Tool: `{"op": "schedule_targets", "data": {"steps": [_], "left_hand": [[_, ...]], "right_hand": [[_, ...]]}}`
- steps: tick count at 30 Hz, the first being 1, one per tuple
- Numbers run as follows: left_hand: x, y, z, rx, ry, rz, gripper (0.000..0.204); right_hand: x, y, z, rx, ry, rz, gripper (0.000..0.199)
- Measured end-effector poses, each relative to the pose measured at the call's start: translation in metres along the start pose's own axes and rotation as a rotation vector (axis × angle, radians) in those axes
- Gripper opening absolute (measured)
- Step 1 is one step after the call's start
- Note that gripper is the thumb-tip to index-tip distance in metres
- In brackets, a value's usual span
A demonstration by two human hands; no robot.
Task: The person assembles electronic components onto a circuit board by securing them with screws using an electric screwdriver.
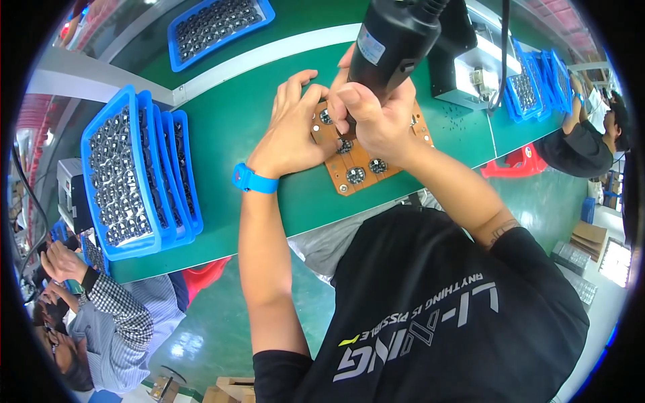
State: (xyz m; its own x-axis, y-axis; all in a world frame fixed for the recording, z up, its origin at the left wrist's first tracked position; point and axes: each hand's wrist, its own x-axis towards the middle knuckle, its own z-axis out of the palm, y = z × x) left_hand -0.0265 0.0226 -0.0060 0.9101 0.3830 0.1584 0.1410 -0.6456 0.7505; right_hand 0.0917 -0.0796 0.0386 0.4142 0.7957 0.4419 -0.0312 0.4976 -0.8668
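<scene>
Near the middle of the green table, a bit toward 12 o'clock, lies a flat orange board with small round black and silver parts on it. The left hand lies flat on the board's 9 o'clock side, with its fingers spread out and pressing down, not wrapped around anything. A blue band sits on that wrist. The right hand is closed tight around a fat black power screwdriver that stands over the board and points down at it. A small pale label, shaped like a little box, is stuck on the tool's side. A black cord goes up from the tool's top.

At 9 o'clock from the board, a stack of blue trays leans on its edge. The front tray is full of small shiny parts in rows. At 11 o'clock, another blue tray lies flat past a white strip, and it holds rows of dark parts. At 2 o'clock stands a black and white machine box, with more blue trays just past it, also filled with little parts.

At 3 o'clock, beside the table, sits a red stool, and a person in black leans on the table there. At 7 o'clock, another person in a checked sleeve sits low. Brown cardboard boxes rest on the floor at 4 o'clock.
</scene>
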Motion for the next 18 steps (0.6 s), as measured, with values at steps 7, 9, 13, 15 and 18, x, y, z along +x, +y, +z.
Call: {"op": "schedule_targets", "data": {"steps": [7,9,13,15,18], "left_hand": [[0.006,0.008,-0.002,0.018,-0.049,0.009,0.064],[0.007,0.011,-0.003,0.013,-0.033,0.028,0.065],[0.005,0.016,-0.006,0.021,-0.092,-0.023,0.067],[0.005,0.017,-0.007,0.05,-0.091,-0.035,0.065],[0.007,0.019,-0.007,0.02,-0.106,-0.011,0.067]], "right_hand": [[0.0,-0.004,-0.012,-0.01,0.043,-0.096,0.051],[0.002,-0.016,-0.018,0.005,0.12,-0.138,0.067],[0.007,-0.077,-0.074,-0.23,0.204,-0.205,0.082],[0.008,-0.093,-0.114,-0.323,0.335,-0.316,0.082],[0.011,-0.114,-0.169,-0.431,0.471,-0.469,0.071]]}}
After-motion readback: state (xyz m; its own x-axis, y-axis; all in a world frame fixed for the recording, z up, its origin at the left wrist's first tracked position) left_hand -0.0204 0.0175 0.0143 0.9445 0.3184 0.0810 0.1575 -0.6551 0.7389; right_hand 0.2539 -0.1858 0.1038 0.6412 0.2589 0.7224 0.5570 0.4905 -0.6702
